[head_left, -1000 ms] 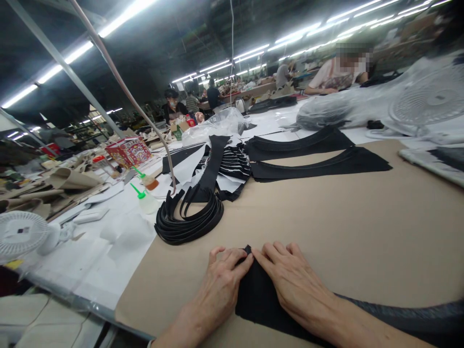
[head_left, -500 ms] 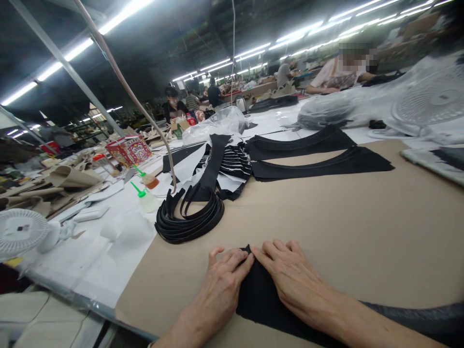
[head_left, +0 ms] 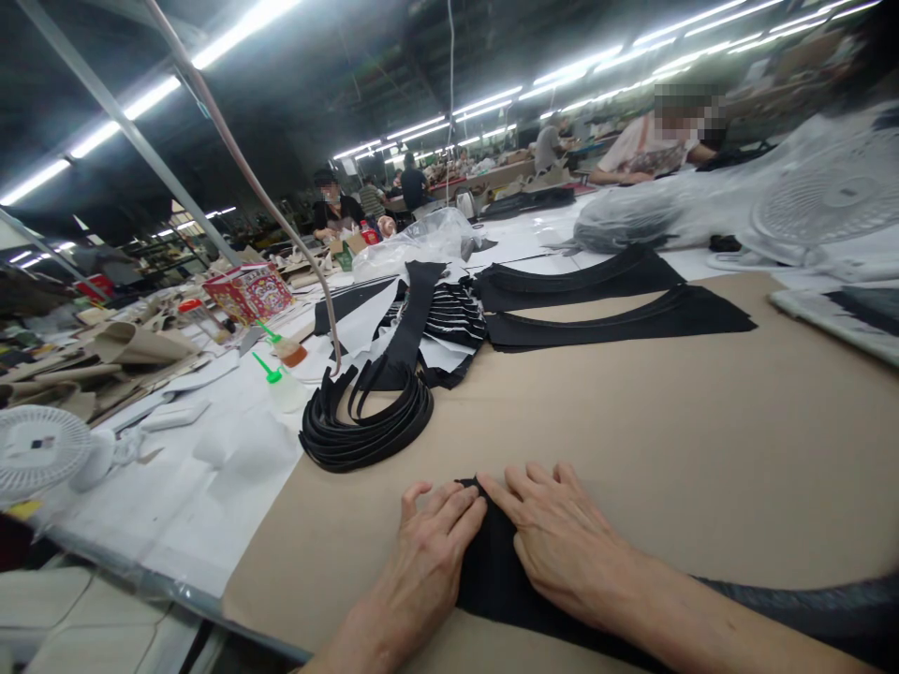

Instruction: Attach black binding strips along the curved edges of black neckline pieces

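A black fabric piece (head_left: pixel 495 580) lies flat on the brown paper table cover (head_left: pixel 667 421) at the near edge. My left hand (head_left: pixel 425 557) rests on its left part with fingers stretched out flat. My right hand (head_left: pixel 562 538) presses on it from the right, fingers also extended. The fingertips of both hands meet at the fabric's far corner. Neither hand grips anything.
A coil of black bands (head_left: pixel 369 421) lies just beyond the hands. Stacks of black curved pieces (head_left: pixel 618 318) and striped fabric (head_left: pixel 453 314) lie further back. Glue bottles (head_left: pixel 281 384), a small white fan (head_left: pixel 38 449), a hanging hose (head_left: pixel 281 225) and other people are around.
Both hands have slid very slightly to the left and nearer on the black fabric. Nothing else has moved.
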A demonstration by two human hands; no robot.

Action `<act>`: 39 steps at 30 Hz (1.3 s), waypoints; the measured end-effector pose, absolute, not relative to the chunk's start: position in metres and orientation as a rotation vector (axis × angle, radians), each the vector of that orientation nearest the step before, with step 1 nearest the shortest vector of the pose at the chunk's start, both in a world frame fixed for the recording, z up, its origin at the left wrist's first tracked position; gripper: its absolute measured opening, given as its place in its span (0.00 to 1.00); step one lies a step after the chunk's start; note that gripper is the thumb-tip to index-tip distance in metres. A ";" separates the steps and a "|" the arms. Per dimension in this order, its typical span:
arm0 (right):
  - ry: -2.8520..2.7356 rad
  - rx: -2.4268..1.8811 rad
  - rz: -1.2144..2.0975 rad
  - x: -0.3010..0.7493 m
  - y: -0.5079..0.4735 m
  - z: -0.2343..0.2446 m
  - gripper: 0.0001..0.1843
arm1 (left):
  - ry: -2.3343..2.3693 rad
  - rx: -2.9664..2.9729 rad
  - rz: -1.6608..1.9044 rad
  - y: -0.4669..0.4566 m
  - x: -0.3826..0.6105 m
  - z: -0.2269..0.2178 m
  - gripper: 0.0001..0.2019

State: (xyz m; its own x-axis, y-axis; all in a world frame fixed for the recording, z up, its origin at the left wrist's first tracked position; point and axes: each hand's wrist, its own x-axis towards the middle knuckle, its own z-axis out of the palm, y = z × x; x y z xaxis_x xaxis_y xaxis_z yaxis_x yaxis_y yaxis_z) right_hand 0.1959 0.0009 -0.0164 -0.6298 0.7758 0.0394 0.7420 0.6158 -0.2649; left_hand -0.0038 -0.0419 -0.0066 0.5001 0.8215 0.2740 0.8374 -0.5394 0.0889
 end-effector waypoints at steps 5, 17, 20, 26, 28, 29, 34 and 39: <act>-2.664 -1.314 0.427 0.190 0.001 -0.008 0.36 | -1.503 -2.672 -0.448 -0.042 -0.004 -0.009 0.23; -2.798 -1.262 0.752 0.196 0.023 0.040 0.45 | -1.571 -2.626 -0.435 -0.043 -0.005 -0.009 0.23; -2.805 -1.239 0.733 0.197 0.022 0.038 0.44 | -1.574 -2.604 -0.432 -0.044 -0.005 -0.010 0.24; -2.827 -1.277 0.690 0.191 0.018 0.034 0.41 | -1.541 -2.578 -0.426 -0.043 -0.005 -0.009 0.24; -2.830 -1.273 0.692 0.192 0.019 0.034 0.41 | -1.523 -2.565 -0.435 -0.043 -0.005 -0.010 0.25; -2.827 -1.264 0.712 0.194 0.019 0.034 0.42 | -1.518 -2.555 -0.443 -0.043 -0.005 -0.010 0.25; -2.652 -1.323 0.872 0.213 0.014 0.033 0.43 | -1.517 -2.535 -0.469 -0.044 -0.004 -0.010 0.25; -2.549 -1.449 0.773 0.224 -0.002 0.030 0.29 | -1.550 -2.533 -0.564 -0.041 -0.006 -0.007 0.24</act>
